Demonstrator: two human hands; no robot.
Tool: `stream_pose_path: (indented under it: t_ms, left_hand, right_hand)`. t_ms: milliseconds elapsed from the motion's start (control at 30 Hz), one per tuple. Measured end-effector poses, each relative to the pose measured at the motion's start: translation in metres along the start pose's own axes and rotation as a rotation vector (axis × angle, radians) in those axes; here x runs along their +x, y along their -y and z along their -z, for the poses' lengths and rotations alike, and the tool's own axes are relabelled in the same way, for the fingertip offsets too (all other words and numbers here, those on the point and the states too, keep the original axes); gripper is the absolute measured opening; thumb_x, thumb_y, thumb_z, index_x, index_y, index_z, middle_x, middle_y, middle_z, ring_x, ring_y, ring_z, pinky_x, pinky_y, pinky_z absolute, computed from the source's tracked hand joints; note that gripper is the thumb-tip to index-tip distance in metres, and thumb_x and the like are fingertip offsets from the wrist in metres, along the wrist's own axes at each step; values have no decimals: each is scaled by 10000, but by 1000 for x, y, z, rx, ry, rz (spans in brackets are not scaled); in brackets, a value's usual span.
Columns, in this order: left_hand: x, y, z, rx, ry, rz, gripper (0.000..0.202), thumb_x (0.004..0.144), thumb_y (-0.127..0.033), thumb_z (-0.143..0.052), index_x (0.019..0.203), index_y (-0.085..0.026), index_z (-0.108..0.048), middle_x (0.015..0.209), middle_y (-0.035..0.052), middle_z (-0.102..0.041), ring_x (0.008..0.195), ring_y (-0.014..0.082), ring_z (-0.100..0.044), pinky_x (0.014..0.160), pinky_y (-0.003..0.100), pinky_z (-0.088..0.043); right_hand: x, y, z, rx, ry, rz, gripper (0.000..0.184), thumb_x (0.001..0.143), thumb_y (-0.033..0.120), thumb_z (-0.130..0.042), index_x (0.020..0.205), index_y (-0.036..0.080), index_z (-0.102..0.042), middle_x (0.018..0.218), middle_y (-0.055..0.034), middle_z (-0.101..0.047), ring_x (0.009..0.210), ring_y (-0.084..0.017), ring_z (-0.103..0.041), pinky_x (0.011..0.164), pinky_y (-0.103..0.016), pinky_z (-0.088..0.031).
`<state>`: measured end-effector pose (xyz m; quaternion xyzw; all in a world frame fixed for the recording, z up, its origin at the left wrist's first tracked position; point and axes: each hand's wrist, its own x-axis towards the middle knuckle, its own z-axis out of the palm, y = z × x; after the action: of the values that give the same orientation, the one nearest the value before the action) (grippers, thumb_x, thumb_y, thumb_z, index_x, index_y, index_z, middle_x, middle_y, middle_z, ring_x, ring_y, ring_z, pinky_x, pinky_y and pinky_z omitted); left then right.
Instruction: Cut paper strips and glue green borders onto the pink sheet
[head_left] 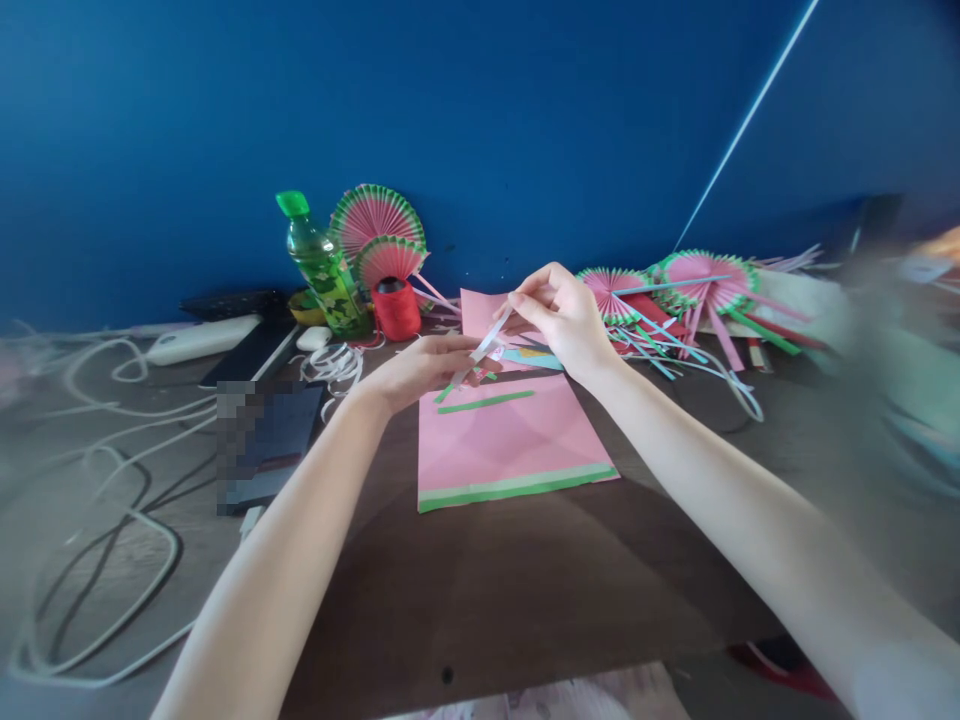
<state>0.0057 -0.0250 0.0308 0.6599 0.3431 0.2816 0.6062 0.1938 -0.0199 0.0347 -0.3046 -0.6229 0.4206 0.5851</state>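
Note:
A pink paper sheet (510, 445) with a green and white border along its near edge lies on the dark table (525, 590). A loose green strip (486, 402) rests on it. Above the sheet's far end, my left hand (420, 368) and my right hand (559, 312) both pinch a thin white paper strip (489, 340) that runs slanted between them. My right hand's fingers close on its upper end, my left hand's on the lower end. More pink paper (480, 312) lies behind the hands.
Against the blue wall stand a green bottle (322, 265), a red thread spool (396, 308) and pink folded paper fans (375, 230). More fans and paper strips (675, 290) lie at the right. White cables (112, 420), a white charger and a dark phone (266, 445) lie at the left.

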Motion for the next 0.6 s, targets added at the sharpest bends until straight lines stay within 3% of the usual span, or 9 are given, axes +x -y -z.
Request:
stream_pose_path:
  t_ms: [200, 333, 600]
  left_hand:
    - [4, 6, -1, 28, -109, -17, 249, 739, -230, -573, 949, -175, -695, 847, 45, -694, 623, 91, -510, 573, 219, -377]
    - [6, 6, -1, -81, -165, -35, 189, 697, -187, -585, 837, -156, -707, 762, 30, -677, 626, 91, -517, 604, 216, -401]
    - [6, -1, -8, -197, -179, -85, 182, 697, -129, -574, 826, -123, -702, 727, 32, -639, 672, 90, -529, 638, 222, -397]
  right_hand:
    - [-1, 1, 0, 29, 29, -5, 325, 686, 450, -690, 754, 228, -462, 645, 25, -626, 675, -169, -663, 618, -335, -556]
    - [-1, 1, 1, 70, 86, -3, 327, 687, 439, -693, 753, 221, -459, 627, 28, -622, 652, -162, -663, 634, -336, -556]
    - [0, 1, 2, 162, 123, -57, 296, 735, 403, -661, 765, 219, -431, 633, 40, -621, 631, -142, -657, 589, -293, -529]
